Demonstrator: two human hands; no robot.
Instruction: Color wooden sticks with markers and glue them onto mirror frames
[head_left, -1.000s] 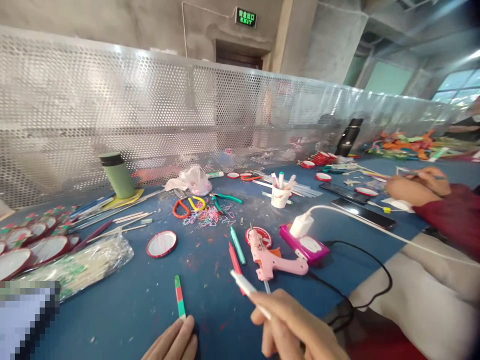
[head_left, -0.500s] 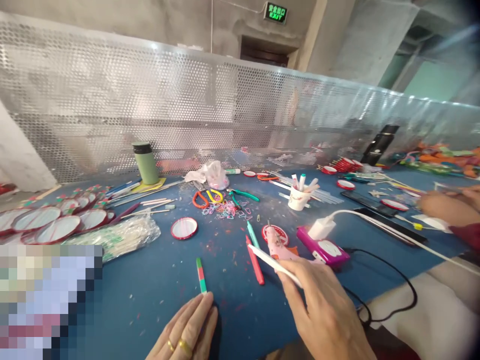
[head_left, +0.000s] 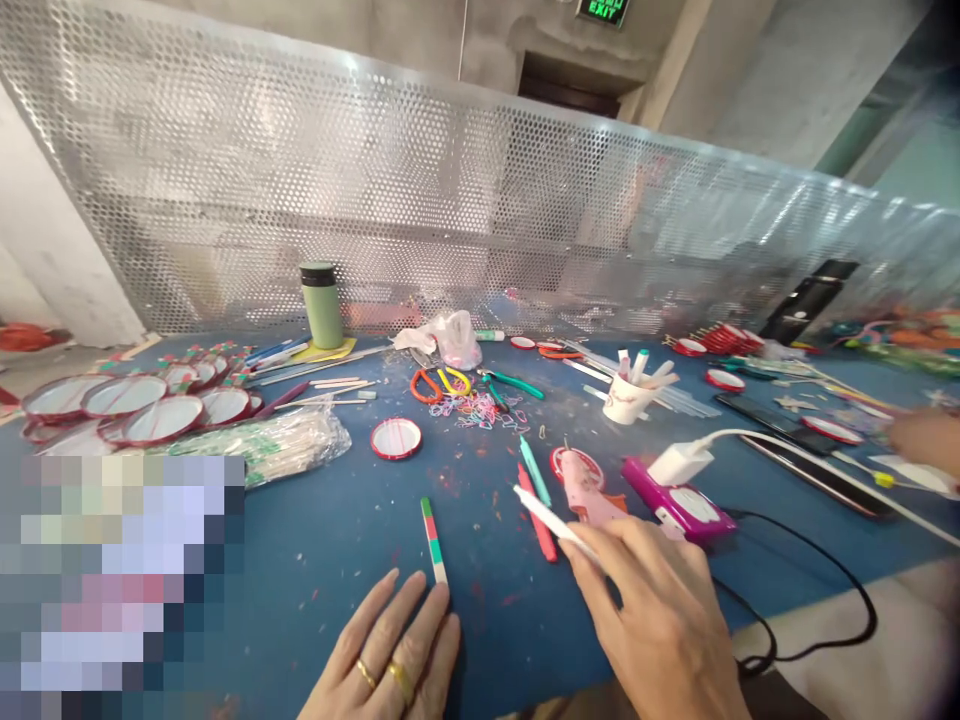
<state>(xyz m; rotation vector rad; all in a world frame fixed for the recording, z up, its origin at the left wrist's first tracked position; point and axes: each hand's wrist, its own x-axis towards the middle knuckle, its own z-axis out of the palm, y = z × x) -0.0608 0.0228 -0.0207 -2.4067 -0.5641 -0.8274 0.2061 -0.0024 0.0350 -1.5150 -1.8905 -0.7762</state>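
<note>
In the head view, a flat stick (head_left: pixel 431 535) striped green, red and white lies on the blue table. My left hand (head_left: pixel 394 650), with two gold rings, rests flat with fingers slightly apart. Its fingertips are at the stick's near, white end, perhaps touching it. My right hand (head_left: pixel 660 610) grips a white marker pen (head_left: pixel 551 518) between thumb and fingers, its tip pointing up and left above the table. Just beyond that tip lie a red marker (head_left: pixel 541 530) and a turquoise marker (head_left: pixel 535 470). A pink glue gun (head_left: pixel 589 487) lies beyond my right hand.
Red-rimmed discs (head_left: pixel 161 418) pile up at left by a plastic bag of sticks (head_left: pixel 292 440). One disc (head_left: pixel 396 438) lies mid-table. Pliers (head_left: pixel 514 384), a paper cup of pens (head_left: pixel 628 398) and a purple power strip (head_left: pixel 679 500) with cables stand farther off. Another person's blurred hand (head_left: pixel 926 445) is at right.
The view has swung, shifting the table's things rightward. My left fingers have spread and uncovered more of the striped stick's white end. My right hand still holds the white marker pen.
</note>
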